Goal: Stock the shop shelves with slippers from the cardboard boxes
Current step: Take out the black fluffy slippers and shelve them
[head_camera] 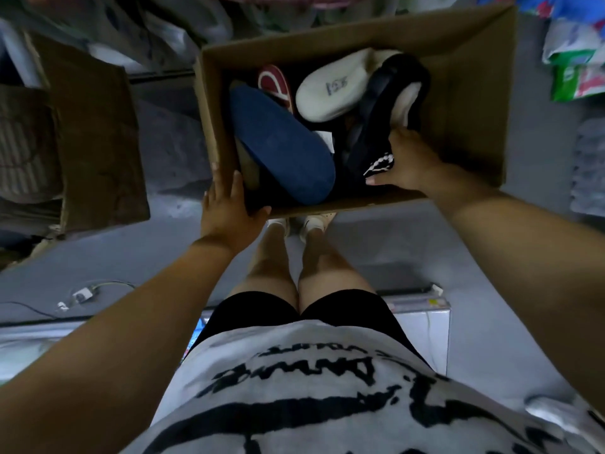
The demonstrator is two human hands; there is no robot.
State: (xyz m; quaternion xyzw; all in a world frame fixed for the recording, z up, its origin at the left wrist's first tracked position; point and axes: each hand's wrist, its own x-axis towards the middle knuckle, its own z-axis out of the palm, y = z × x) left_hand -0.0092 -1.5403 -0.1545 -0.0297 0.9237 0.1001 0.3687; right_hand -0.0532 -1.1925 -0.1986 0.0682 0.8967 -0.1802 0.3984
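An open cardboard box is in front of me, above my feet, with slippers inside. A dark blue slipper lies sole up on the left, a red one behind it, a cream one in the middle. A black slipper lies on the right. My right hand is inside the box and grips the black slipper's near end. My left hand holds the box's near left corner, thumb along the front wall.
A second brown cardboard box stands on the grey floor to the left. Bagged goods line the shelves at the top and at the right. A white plug and cable lie on the floor at lower left.
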